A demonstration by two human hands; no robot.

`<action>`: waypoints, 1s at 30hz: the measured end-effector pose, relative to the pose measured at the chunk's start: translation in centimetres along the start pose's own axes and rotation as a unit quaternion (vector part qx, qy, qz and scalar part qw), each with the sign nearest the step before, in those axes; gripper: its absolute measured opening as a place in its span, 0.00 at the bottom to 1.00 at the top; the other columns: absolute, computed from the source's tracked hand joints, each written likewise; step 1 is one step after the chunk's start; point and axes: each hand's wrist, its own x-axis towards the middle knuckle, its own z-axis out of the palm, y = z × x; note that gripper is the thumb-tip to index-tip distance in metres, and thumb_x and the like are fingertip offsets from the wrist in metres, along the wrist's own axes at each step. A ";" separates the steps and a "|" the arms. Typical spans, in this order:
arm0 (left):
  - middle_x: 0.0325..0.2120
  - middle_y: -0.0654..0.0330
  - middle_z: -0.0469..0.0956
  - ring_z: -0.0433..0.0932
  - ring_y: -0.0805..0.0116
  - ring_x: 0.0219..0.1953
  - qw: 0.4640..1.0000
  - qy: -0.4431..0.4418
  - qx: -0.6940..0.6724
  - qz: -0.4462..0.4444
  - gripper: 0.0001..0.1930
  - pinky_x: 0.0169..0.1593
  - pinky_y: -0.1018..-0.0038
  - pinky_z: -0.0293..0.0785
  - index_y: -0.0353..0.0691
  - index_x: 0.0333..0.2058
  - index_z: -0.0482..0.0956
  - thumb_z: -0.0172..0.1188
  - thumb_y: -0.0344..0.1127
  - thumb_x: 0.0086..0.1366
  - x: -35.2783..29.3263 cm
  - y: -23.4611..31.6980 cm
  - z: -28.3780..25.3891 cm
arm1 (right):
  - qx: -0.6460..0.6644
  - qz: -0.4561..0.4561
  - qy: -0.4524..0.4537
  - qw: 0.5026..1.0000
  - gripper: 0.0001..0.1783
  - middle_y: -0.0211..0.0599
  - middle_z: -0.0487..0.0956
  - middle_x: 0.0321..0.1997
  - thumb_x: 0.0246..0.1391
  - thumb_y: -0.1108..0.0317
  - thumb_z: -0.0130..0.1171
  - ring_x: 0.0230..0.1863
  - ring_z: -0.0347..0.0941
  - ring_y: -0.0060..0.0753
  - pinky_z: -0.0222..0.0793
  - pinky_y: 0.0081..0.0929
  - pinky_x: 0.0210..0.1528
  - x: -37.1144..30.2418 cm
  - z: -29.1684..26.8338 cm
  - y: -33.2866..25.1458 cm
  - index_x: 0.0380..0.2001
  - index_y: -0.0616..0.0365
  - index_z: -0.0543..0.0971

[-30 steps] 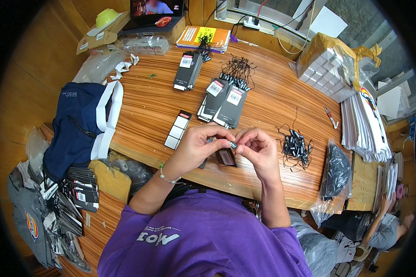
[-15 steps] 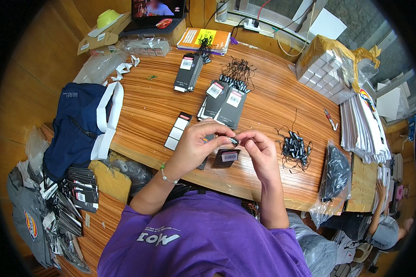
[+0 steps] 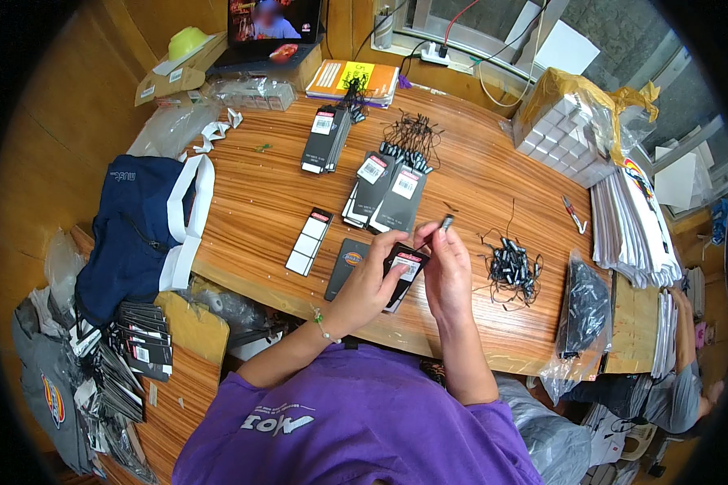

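Between the thumb and fingers of my left hand (image 3: 370,279) is a black hang tag (image 3: 413,257) with a white barcode sticker, tilted over the table's front edge. My right hand (image 3: 449,271) is close beside it, its fingers closed on a thin black tag string (image 3: 446,221) whose small dark plastic end sticks up above the fingertips. Left of my hands lie a dark hang tag (image 3: 348,263) with a round-cornered logo and a strip of white stickers (image 3: 308,242). Just beyond are stacked black hang tags (image 3: 400,196) with strings bunched at their far ends.
A tangle of black strings (image 3: 516,271) lies to the right, with a clear bag of strings (image 3: 586,307) and small scissors (image 3: 574,214). Folded white garments (image 3: 635,226) and wrapped boxes (image 3: 562,133) stand farther right. A navy garment (image 3: 133,218) hangs over the left edge.
My fingertips were together at a small string end above the tag. Now my left hand grips the tag itself, and my right hand holds the string end up and away to the right.
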 end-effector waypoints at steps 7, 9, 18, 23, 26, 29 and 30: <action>0.43 0.52 0.73 0.72 0.58 0.48 0.995 -0.070 0.072 0.011 0.15 0.52 0.70 0.65 0.37 0.46 0.67 0.50 0.23 0.59 4.5 -0.8 -1.5 | -0.070 -0.128 -0.025 0.989 0.12 0.31 0.71 0.30 0.62 0.60 0.42 0.34 0.66 0.22 0.59 0.22 0.39 6.5 -2.7 -4.8 0.30 0.56 0.69; 0.40 0.54 0.73 0.72 0.61 0.47 0.996 -0.041 0.063 0.038 0.14 0.51 0.73 0.65 0.36 0.43 0.68 0.52 0.23 0.57 7.4 -2.2 -2.3 | -0.097 -0.164 -0.036 0.981 0.12 0.30 0.71 0.28 0.61 0.61 0.42 0.32 0.66 0.20 0.57 0.20 0.37 10.0 -2.2 -6.6 0.27 0.54 0.68; 0.40 0.54 0.68 0.63 0.56 0.46 0.908 -0.034 0.404 0.106 0.19 0.52 0.65 0.62 0.42 0.45 0.72 0.62 0.35 0.54 14.1 -5.0 -3.7 | -0.375 -0.039 0.018 0.926 0.14 0.20 0.65 0.17 0.56 0.58 0.46 0.21 0.58 0.17 0.53 0.21 0.22 25.4 -3.8 -3.5 0.21 0.48 0.75; 0.48 0.52 0.61 0.59 0.54 0.50 0.909 0.011 0.403 0.104 0.29 0.55 0.62 0.57 0.40 0.55 0.62 0.60 0.41 0.55 11.9 -2.0 -2.7 | -0.679 0.021 0.070 0.730 0.19 0.50 0.78 0.33 0.52 0.54 0.52 0.38 0.75 0.43 0.67 0.35 0.41 28.9 -10.5 -0.4 0.31 0.62 0.78; 0.50 0.51 0.61 0.59 0.53 0.51 0.920 0.072 0.379 0.066 0.30 0.56 0.62 0.56 0.39 0.56 0.59 0.59 0.40 0.57 7.1 -0.9 -5.7 | -0.662 -0.091 0.036 0.743 0.21 0.49 0.79 0.34 0.52 0.53 0.53 0.39 0.75 0.46 0.68 0.35 0.42 23.0 -5.2 -3.4 0.37 0.63 0.76; 0.51 0.49 0.61 0.60 0.52 0.52 0.940 0.101 0.326 0.021 0.31 0.56 0.63 0.56 0.37 0.57 0.58 0.58 0.40 0.58 2.6 -0.9 -7.7 | -0.396 -0.155 -0.169 0.889 0.16 0.43 0.77 0.31 0.54 0.63 0.52 0.35 0.73 0.35 0.68 0.27 0.40 10.0 3.5 -10.2 0.40 0.65 0.74; 0.51 0.48 0.61 0.60 0.52 0.52 0.944 0.109 0.312 0.015 0.30 0.56 0.63 0.56 0.37 0.57 0.58 0.58 0.40 0.58 1.6 -0.8 -8.1 | -0.371 -0.215 -0.235 0.872 0.14 0.41 0.76 0.34 0.51 0.65 0.53 0.36 0.73 0.37 0.67 0.29 0.40 5.7 5.2 -11.9 0.38 0.64 0.75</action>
